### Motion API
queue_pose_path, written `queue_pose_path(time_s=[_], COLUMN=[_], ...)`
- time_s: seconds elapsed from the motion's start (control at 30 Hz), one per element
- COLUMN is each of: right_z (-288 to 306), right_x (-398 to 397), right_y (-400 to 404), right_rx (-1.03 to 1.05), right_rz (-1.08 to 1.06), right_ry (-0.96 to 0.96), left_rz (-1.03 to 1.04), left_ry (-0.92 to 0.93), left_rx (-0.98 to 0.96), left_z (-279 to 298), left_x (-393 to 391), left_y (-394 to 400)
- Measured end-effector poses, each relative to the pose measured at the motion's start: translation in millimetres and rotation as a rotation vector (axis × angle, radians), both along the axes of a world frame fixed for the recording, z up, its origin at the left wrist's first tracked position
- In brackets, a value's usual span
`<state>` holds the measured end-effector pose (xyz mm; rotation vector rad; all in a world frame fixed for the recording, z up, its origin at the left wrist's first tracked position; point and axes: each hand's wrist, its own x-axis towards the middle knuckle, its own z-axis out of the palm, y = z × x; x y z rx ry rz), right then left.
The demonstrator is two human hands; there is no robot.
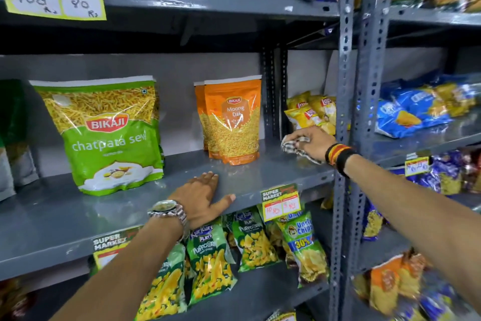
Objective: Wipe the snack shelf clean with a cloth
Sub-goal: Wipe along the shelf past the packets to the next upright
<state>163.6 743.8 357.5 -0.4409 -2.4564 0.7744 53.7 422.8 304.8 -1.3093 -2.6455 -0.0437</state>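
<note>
Wiping the grey shelf (78, 216), right end in hand.

At left stands a green sev bag (112, 136); the left hand (205, 195) lies flat and spread on the near edge, holding nothing. Right of the orange dal bags (233, 123), the right hand (309, 142) presses a bunched checked cloth (292, 145) at the far right corner. Next, likely, a sweep leftward past the bags.

Retail shop, snack aisle.
Grey slotted-steel shelves (260, 164) stocked with sealed snack packets (109, 136); "Super Market" price tags (281, 201) clipped to the shelf edge just beside the left hand's fingers (208, 177), handwritten rupee prices; more packets below them.
</note>
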Motion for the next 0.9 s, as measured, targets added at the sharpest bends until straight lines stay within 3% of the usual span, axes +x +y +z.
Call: queue_pose_path(time_s=[0.23, 0.43, 0.5, 0.67, 0.9], right_z=[-40.2, -29.1, -20.8, -10.2, -15.5], right_x=[-27.0, 26.2, 37.3, 7.8, -69.7], right_y=[19.5, -43.7, -53.4, -22.2, 35.9], right_rx=[0.094, 0.018, 0.004, -0.024, -0.046], right_rz=[-0.19, 0.268, 0.328, -0.008, -0.23], right_ry=[-0.09, -0.191, -0.212, 0.09, 0.065], left_rz=[-0.06, -0.069, -0.072, -0.082, -0.096], left_ry=[-0.012, 0.008, 0.004, 0.007, -0.011], left_rx=[-0.023, -0.06, -0.063, -0.071, -0.055], left_z=[-5.2, -5.9, -6.2, -4.3, -7.0], left_x=[-0.1, 1.8, 0.9, 1.8, -2.7], left_y=[25.9, 26.1, 25.3, 25.3, 27.1])
